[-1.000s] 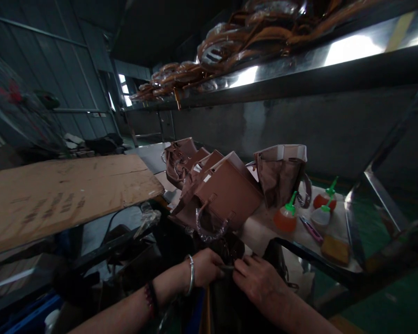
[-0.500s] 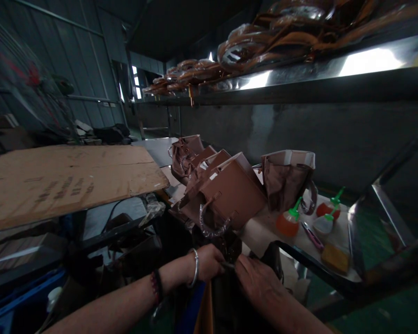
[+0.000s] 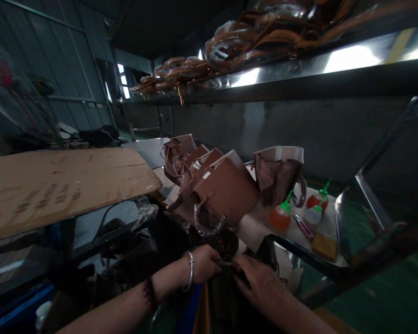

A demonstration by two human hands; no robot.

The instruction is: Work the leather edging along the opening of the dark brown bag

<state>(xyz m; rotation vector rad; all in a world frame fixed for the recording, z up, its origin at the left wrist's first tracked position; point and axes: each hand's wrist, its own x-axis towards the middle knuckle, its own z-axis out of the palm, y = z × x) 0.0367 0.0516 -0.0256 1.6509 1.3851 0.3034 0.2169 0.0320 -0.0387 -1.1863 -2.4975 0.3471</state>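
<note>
Low in the frame, my left hand (image 3: 204, 263), with a silver bangle at the wrist, and my right hand (image 3: 256, 280) meet over a dark bag-like item (image 3: 226, 297). Both pinch its upper edge between the fingertips. It is too dark to tell what the item is. Just beyond my hands a row of brown handbags (image 3: 221, 188) leans on the workbench (image 3: 261, 227), the nearest one with a plastic-wrapped handle (image 3: 205, 225).
A cardboard sheet (image 3: 62, 183) covers a table at left. Squeeze bottles with green caps (image 3: 281, 215), a pink tool (image 3: 302, 227) and a tan block (image 3: 323, 246) sit at the bench's right end. A steel shelf (image 3: 299, 69) overhead carries wrapped brown straps. Green floor lies at right.
The view has swung slightly from side to side. My hands stay together on the dark item, with the fingers shifting a little along its edge.
</note>
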